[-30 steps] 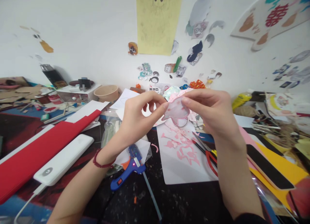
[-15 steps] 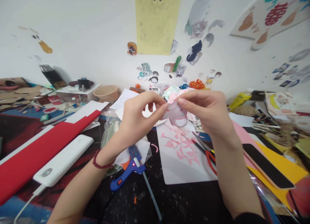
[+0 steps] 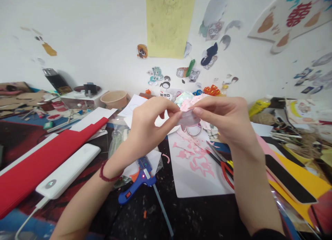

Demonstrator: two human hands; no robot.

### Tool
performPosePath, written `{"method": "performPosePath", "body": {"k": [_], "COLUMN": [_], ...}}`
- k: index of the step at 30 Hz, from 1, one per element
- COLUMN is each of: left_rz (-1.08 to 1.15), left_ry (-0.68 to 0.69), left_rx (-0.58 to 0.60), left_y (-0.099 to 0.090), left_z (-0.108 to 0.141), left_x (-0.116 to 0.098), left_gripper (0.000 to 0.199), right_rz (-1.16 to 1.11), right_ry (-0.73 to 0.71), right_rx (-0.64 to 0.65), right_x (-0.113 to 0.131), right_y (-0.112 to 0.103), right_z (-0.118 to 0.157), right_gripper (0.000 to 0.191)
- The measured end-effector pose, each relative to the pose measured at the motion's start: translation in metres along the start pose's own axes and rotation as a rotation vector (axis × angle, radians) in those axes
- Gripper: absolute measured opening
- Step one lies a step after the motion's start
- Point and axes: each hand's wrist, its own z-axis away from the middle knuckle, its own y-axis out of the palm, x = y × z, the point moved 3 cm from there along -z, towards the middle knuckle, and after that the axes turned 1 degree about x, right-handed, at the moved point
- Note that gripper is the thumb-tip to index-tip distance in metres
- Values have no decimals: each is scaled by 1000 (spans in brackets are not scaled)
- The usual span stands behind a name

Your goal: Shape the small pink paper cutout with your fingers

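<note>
Thin pinkish-grey piece [image 3: 190, 119]: sides hidden by fingertips [image 3: 198, 110]
Yellow rectangular paper [image 3: 168, 32]: top cut off
Long red strip [image 3: 49, 162]: left end cropped

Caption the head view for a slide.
Left hand and right hand pinch a small pale piece near pink scraps on white paper, scissors and a glue gun.

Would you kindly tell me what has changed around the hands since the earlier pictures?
The left hand and right hand have drawn slightly closer together, and the pale piece between them has tilted, showing less of its face. Neither hand has let go. The glue gun and scissors stayed put.
</note>
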Motion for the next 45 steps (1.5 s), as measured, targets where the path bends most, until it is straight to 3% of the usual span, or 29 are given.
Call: {"method": "performPosePath", "body": {"k": [4,8,22,25,30,33,45], "left_rz": [-23,-89,-204,-78,227,342,379], "left_ry": [49,80,180,90,-285,-407,-440], "left_rx": [11,23,-12,21,89,106,98], "left_y": [0,-1,-3,-3,-3,-3,-2], "left_z": [1,1,1,0,-2,-2,-2], "left_x": [-2,-5,-13,-12,-1,4,7], "left_gripper": [10,12,11,11,11,12,15], "right_rz": [99,190,219,167,98,102,162], "right_ry": [-15,-41,-127,-70,7,-8,-34], "right_rx": [59,38,-1,-23,-77,-53,-36], "right_x": [5,9,14,12,6,6,9], "right_y": [0,2,5,4,-1,-2,-7], "right_z": [0,1,3,4,3,2,3], "right_gripper": [10,8,4,3,15,19,13]}}
